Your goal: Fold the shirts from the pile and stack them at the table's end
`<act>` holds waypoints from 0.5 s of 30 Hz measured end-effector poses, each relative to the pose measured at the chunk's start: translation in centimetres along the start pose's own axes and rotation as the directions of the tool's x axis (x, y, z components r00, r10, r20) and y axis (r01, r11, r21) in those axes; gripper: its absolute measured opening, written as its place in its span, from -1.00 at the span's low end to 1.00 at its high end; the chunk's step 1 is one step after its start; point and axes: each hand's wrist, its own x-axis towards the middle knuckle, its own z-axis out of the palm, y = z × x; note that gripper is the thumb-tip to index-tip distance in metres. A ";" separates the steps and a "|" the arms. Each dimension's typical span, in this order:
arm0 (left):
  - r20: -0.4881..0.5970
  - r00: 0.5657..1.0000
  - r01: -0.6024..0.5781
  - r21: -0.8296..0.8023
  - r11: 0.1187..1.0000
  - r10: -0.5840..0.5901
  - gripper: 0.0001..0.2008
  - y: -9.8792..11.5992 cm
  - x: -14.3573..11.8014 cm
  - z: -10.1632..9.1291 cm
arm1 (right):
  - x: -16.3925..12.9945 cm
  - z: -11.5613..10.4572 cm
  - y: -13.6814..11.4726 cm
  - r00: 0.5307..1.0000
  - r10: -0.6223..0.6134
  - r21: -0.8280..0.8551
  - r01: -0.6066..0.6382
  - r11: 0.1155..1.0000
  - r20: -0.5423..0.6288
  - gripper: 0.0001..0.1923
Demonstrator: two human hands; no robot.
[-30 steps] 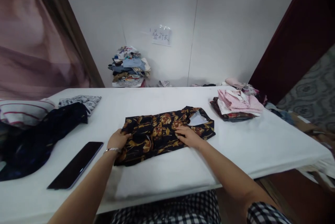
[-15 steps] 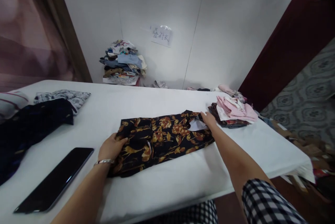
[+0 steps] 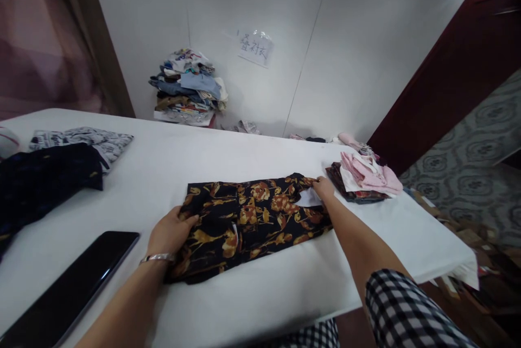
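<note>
A dark shirt (image 3: 260,217) with yellow and brown flowers lies folded into a long shape on the white-covered table, its collar end to the right. My left hand (image 3: 171,231) grips its left end, thumb on top and the other fingers mostly hidden beneath the cloth. At the collar end, my right hand (image 3: 324,188) pinches the fabric near the neck opening, where a pale lining shows.
Folded pink and dark clothes (image 3: 364,177) are stacked at the right. A black phone (image 3: 77,288) lies at front left, with a navy garment (image 3: 52,177) and a printed grey one (image 3: 109,141) behind it. A tall clothes pile (image 3: 189,87) stands against the wall.
The view has shifted slightly, so the phone and left-hand garments sit further left. Both hands keep their hold on the shirt, which lies nearly the same.
</note>
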 end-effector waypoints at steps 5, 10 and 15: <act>-0.004 1.000 -0.016 0.012 1.000 0.016 -0.65 -0.1 0.1 0.1 | -1.4 0.2 -3.7 0.951 -0.306 0.006 0.306 0.952 -0.054 -0.51; 0.024 1.000 -0.005 0.027 1.000 0.004 -0.59 0.1 0.0 0.1 | -3.4 3.0 -6.0 0.863 -0.456 0.004 0.467 0.884 0.219 -0.42; 0.029 0.999 -0.021 0.011 1.000 0.021 -0.65 0.2 -0.2 0.0 | -4.7 2.6 -7.0 0.872 -0.414 -0.006 0.431 0.902 0.260 -0.39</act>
